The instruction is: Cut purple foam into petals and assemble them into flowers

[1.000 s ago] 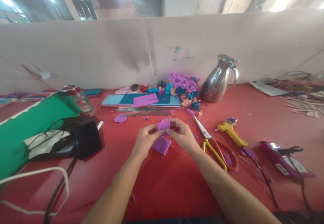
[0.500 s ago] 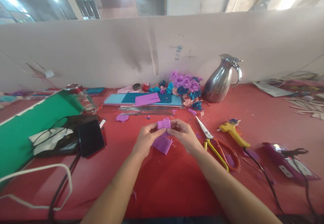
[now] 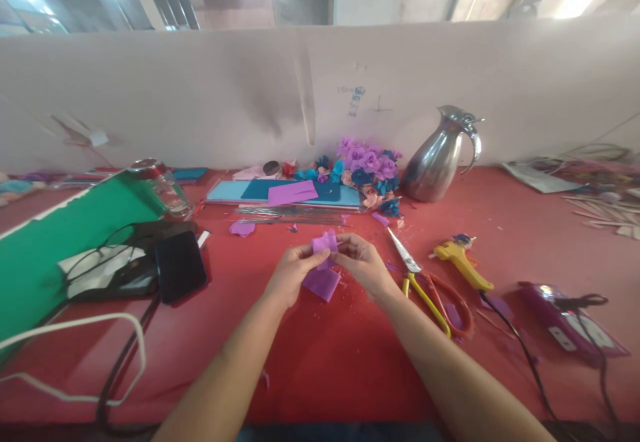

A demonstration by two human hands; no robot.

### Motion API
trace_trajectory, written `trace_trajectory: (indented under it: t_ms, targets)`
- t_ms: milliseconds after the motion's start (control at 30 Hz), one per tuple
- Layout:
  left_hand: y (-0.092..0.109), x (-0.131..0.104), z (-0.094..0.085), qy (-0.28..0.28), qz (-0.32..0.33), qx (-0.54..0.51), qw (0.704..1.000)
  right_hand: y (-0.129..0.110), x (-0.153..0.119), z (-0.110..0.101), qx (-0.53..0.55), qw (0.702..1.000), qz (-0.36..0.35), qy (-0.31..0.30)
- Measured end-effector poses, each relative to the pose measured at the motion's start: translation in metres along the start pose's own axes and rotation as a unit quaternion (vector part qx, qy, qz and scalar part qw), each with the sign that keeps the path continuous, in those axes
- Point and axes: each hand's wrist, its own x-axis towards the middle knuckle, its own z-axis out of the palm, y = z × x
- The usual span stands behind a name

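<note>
Between my two hands, over the middle of the red table, is a small piece of purple crepe paper (image 3: 324, 241). My left hand (image 3: 293, 272) pinches it with the thumb in front and the fingers behind. At its right side my right hand (image 3: 361, 262) pinches the edge between thumb and fingertips. Just below them another purple paper piece (image 3: 323, 285) lies on the table. To the right of my right hand lie scissors (image 3: 417, 279) with yellow and red handles, blades apart.
Paper flowers (image 3: 367, 165) and stacked coloured sheets (image 3: 230, 191) lie at the back, beside a steel jug (image 3: 436, 159). A yellow glue gun (image 3: 463, 263) with a cable is at right. A phone (image 3: 180, 267), a glass jar (image 3: 163, 185) and a white cable (image 3: 143, 352) are left.
My fingers have shifted slightly on the purple paper, and its upper edge now looks more uneven. The view has moved a little; the things on the table stay put.
</note>
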Motion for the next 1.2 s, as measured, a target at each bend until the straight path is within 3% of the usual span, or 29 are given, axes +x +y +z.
trace_trajectory:
  t_ms: [400, 667, 800, 867, 967, 1100, 1200]
  targets:
    - [0.003, -0.002, 0.003, 0.036, 0.073, 0.085, 0.993, 0.002, -0.001, 0.001, 0.020, 1.000, 0.014, -0.007]
    - [-0.001, 0.000, 0.000, -0.002, 0.018, 0.017, 1.000, 0.002, -0.001, 0.001, 0.005, 1.000, 0.015, 0.002]
    - [-0.003, 0.004, -0.002, 0.013, -0.008, -0.009, 1.000, -0.009, -0.003, -0.001, -0.122, 0.992, -0.009, 0.010]
    - [-0.002, 0.007, -0.004, 0.031, -0.021, -0.049, 0.998, -0.022, -0.013, -0.008, -0.284, 0.958, -0.039, 0.034]
    - [0.001, 0.011, -0.006, 0.071, -0.037, -0.130, 0.988, -0.041, -0.043, -0.032, -0.517, 0.853, -0.057, 0.043]
    - [0.008, 0.014, -0.007, 0.113, -0.074, -0.263, 0.955, -0.035, -0.092, -0.077, -0.657, 0.748, -0.017, 0.091]
    - [0.014, 0.014, -0.010, 0.121, -0.119, -0.349, 0.922, -0.016, -0.114, -0.104, -0.693, 0.715, -0.013, 0.087]
